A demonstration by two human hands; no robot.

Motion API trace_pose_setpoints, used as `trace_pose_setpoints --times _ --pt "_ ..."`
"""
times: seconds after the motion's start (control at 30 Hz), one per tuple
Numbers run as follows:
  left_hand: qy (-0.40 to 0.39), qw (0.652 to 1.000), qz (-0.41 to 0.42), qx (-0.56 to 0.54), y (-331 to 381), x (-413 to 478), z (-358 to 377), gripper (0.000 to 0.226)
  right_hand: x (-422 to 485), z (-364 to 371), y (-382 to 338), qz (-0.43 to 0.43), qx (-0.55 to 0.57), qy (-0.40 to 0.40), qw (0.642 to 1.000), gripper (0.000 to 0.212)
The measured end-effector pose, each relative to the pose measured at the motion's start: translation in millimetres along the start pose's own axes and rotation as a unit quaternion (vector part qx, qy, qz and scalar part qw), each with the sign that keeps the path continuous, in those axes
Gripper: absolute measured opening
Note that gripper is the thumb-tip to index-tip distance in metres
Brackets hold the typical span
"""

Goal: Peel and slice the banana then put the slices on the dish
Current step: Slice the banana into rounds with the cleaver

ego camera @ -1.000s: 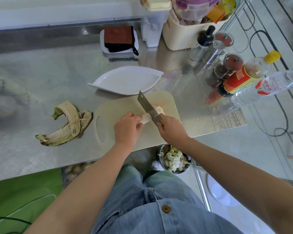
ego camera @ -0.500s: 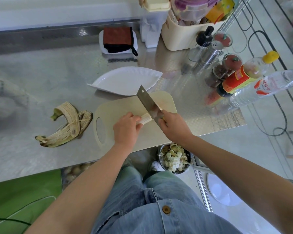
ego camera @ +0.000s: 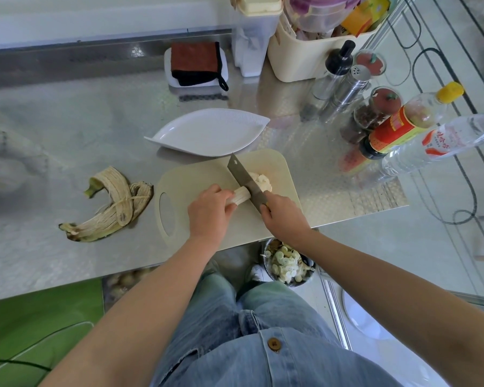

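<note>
A peeled banana [ego camera: 240,195] lies on the beige cutting board [ego camera: 201,174]. My left hand [ego camera: 208,213] holds its near end, fingers curled over it. My right hand [ego camera: 284,219] grips the handle of a cleaver [ego camera: 245,181], whose blade stands across the banana. Cut slices [ego camera: 260,181] lie in a small pile just right of the blade. The white leaf-shaped dish [ego camera: 210,132] sits behind the board with nothing on it.
The banana peel [ego camera: 112,208] lies left of the board on the steel counter [ego camera: 67,135]. Bottles [ego camera: 403,129], jars and shakers [ego camera: 347,88] crowd the right side. A folded cloth [ego camera: 196,64] and a cream bin [ego camera: 313,60] stand at the back. A bowl of scraps [ego camera: 288,263] sits below the counter edge.
The cleaver lifted and tilted half a second ago and now stands down across the banana again, slightly further left. The slice pile to its right shows again.
</note>
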State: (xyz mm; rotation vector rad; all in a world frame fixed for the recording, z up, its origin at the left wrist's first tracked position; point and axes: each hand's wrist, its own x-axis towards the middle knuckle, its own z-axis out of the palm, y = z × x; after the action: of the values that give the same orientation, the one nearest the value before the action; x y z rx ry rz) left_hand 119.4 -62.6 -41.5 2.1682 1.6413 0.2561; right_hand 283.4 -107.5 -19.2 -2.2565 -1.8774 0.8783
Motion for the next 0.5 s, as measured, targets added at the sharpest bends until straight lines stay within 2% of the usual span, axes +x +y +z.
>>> trace_pose_setpoints --times 0.23,0.5 --pt "0.001 1.0 0.006 0.004 1.2 0.1 -1.9 0.021 1.6 -17.9 -0.2 -0.044 0.037 0.064 0.996 0.016" --pt "0.003 1.0 0.005 0.007 1.9 0.1 -2.1 0.02 1.3 -18.9 -1.2 -0.049 0.024 0.051 0.997 0.019"
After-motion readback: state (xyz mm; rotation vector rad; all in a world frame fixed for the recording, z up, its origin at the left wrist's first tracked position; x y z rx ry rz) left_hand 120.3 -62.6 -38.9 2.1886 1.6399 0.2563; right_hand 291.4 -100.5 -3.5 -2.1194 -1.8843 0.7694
